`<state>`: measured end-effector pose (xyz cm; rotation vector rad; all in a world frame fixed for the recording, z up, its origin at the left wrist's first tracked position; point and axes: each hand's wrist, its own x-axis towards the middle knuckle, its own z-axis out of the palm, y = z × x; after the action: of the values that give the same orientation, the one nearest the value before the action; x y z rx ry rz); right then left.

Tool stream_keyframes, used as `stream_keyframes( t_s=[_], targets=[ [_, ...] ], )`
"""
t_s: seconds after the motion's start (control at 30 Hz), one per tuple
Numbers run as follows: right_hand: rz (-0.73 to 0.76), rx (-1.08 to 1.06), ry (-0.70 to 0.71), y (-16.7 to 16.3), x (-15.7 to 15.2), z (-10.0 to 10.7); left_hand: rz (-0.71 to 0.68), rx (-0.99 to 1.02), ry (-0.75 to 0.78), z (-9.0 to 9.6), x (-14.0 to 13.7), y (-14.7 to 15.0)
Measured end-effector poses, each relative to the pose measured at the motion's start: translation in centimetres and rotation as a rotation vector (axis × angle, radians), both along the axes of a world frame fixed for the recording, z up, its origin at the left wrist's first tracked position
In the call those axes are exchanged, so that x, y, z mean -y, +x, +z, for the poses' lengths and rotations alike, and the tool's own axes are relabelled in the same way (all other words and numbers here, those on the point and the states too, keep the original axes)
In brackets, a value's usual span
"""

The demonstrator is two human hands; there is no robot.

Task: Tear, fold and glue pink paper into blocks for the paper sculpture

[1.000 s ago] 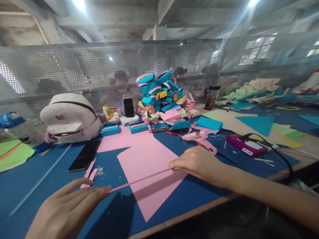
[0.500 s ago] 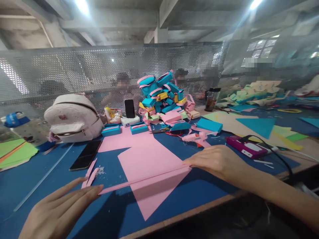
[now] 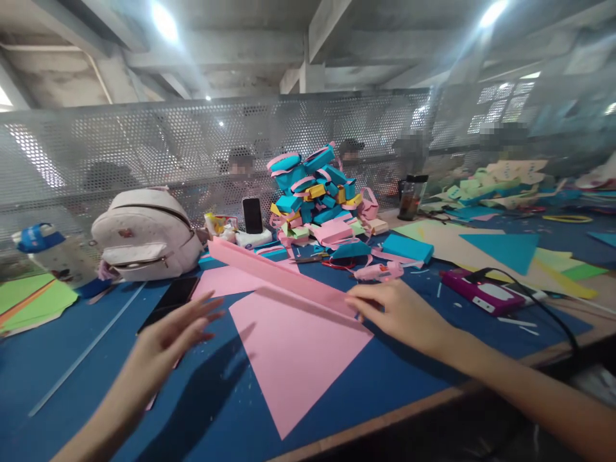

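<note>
A long folded strip of pink paper is pinched at its near right end by my right hand. Its far end rises up and to the left, above the table. Below it, a larger pink sheet lies flat on the blue tabletop. My left hand hangs in the air left of that sheet, fingers apart and holding nothing. Under and behind this hand lies a black phone, partly covered. Just beyond my right hand is a pink glue gun.
A pile of blue, pink and yellow paper boxes stands at the back middle. To its left are a white backpack and a bottle. A purple power bank with a black cable lies right, before coloured paper sheets.
My left hand has let go of the pink strip and lifted. The strip has swung from lying across the sheet to pointing up and away, still held by my right hand.
</note>
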<state>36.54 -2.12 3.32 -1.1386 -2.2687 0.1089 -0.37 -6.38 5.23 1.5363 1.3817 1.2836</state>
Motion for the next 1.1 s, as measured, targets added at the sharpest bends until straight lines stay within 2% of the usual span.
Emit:
stream_keyframes(
  t_s=[0.03,0.1,0.13,0.2,0.3,0.4,0.53,0.7,0.8,0.9,1.0,1.1],
  targets=[
    [0.034,0.014,0.045,-0.9,0.2,-0.1,-0.103,0.175,-0.136,-0.6,-0.1,1.8],
    [0.126,0.075,0.149,-2.8,0.8,-0.3,-0.209,0.504,-0.364,-1.7,-0.4,4.8],
    [0.172,0.116,0.202,-3.7,1.2,-0.4,-0.253,0.606,-0.472,-2.0,-0.6,5.9],
    [0.250,0.213,0.269,-5.3,1.8,-0.3,-0.301,0.692,-0.510,-1.9,-1.3,7.5],
    [0.300,0.304,0.228,-6.8,2.5,0.4,-0.324,0.698,-0.457,-0.8,-2.2,8.6],
    [0.288,0.243,0.039,-7.5,2.3,1.5,-0.296,0.594,-0.402,0.0,-2.6,9.1],
    [0.258,0.105,-0.167,-8.2,1.0,2.0,-0.259,0.400,-0.315,-0.1,-2.5,9.7],
    [0.230,0.028,-0.302,-8.8,-0.1,1.6,-0.249,0.357,-0.235,-0.3,-2.5,9.8],
    [0.188,-0.038,-0.275,-8.5,-0.6,1.4,-0.248,0.374,-0.254,-0.4,-2.5,9.6],
    [0.249,-0.230,-0.328,-8.2,-1.8,0.9,-0.223,0.416,-0.303,-0.5,-2.5,9.5],
    [0.405,-0.556,-0.518,-8.2,-3.0,0.3,-0.205,0.465,-0.319,-0.8,-2.8,9.2],
    [0.397,-0.818,-0.656,-8.3,-3.3,-0.1,-0.177,0.488,-0.265,-1.2,-3.0,8.7]
  ],
)
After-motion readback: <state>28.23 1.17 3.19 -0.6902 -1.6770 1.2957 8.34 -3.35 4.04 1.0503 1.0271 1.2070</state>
